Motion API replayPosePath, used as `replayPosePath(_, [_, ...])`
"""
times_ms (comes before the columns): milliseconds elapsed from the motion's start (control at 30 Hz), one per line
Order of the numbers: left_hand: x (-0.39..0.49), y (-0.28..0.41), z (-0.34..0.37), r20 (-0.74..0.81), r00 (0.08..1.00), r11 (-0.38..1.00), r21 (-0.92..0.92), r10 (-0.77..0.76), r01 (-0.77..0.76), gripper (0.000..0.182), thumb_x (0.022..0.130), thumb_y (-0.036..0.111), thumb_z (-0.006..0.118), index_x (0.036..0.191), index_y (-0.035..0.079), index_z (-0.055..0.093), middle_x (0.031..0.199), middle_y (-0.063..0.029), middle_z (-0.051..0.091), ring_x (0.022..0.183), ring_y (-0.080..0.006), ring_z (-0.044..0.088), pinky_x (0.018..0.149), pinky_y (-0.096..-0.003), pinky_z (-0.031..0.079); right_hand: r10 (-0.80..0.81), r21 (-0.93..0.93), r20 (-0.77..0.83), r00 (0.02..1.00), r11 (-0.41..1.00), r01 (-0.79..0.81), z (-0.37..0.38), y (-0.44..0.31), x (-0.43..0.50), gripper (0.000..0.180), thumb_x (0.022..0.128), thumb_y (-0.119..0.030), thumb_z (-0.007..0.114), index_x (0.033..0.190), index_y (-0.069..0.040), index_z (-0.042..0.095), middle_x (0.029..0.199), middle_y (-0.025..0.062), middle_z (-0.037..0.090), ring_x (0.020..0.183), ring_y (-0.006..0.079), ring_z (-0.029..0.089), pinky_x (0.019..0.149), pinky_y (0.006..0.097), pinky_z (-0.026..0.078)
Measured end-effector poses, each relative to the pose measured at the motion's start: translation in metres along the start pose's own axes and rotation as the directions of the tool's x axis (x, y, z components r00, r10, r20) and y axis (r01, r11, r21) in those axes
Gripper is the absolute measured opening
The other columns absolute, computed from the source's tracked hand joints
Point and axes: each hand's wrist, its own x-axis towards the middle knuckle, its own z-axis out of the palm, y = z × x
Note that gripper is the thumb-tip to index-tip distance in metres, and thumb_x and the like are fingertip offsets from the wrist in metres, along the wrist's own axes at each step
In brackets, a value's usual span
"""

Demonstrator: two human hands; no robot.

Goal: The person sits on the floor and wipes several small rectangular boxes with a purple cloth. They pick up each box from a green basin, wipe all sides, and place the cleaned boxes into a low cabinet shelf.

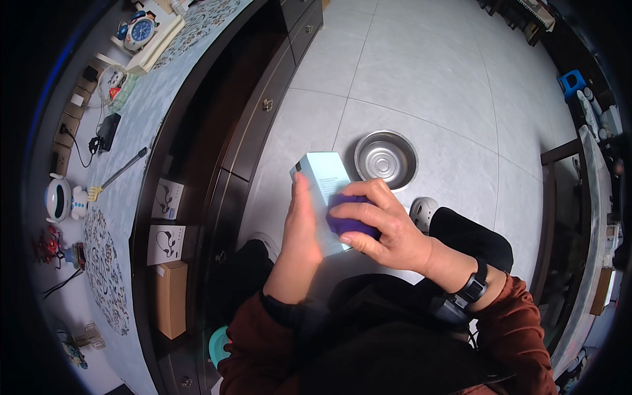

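A pale blue rectangular box (323, 170), with small printing on one face, is held up before me over the floor. My left hand (298, 217) grips it along its left side, thumb near the top corner. In my right hand (390, 222) a purple cloth (355, 217), bunched up, is pressed against the printed face of the box. My fingers cover part of the cloth, and the box's lower end is partly hidden. Beyond the box a round stainless steel basin (386, 160) stands on the floor.
On my left runs a dark wood cabinet (256, 113) with drawers and open shelves holding a brown cardboard box (170, 298) and two white boxes. A toy robot (61, 200) and an alarm clock (140, 30) stand on its cloth-covered top. At right is a glass-sided table (563, 155).
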Motion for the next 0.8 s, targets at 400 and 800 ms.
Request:
replayPosePath(400, [0.006,-0.018,-0.014,-0.009,1.0,0.998,0.062,0.009,-0.008,0.071,0.099,0.063,0.025,0.139,0.006,0.04,0.127,-0.0159,0.055,0.114,-0.0274,0.059,0.091,-0.0409,0.054,0.085,-0.109,-0.105,0.991,0.989,-0.096,0.007,0.01,0.007,0.024,0.08,-0.016,0.071,0.102,-0.008,0.068,0.097,0.0108,0.056,0.089,0.0299,0.057,0.076,0.038,0.049])
replayPosePath(800, [0.017,-0.01,-0.012,-0.199,0.977,0.923,-0.357,0.073,-0.142,0.063,0.101,0.056,0.02,0.13,0.011,0.052,0.123,-0.0116,0.06,0.11,-0.0303,0.059,0.094,-0.0464,0.049,-0.162,-0.175,-0.14,0.977,0.975,0.136,-0.007,-0.017,0.013,0.032,0.074,-0.016,0.077,0.104,-0.011,0.07,0.103,0.0113,0.057,0.094,0.0269,0.055,0.078,0.0351,0.049])
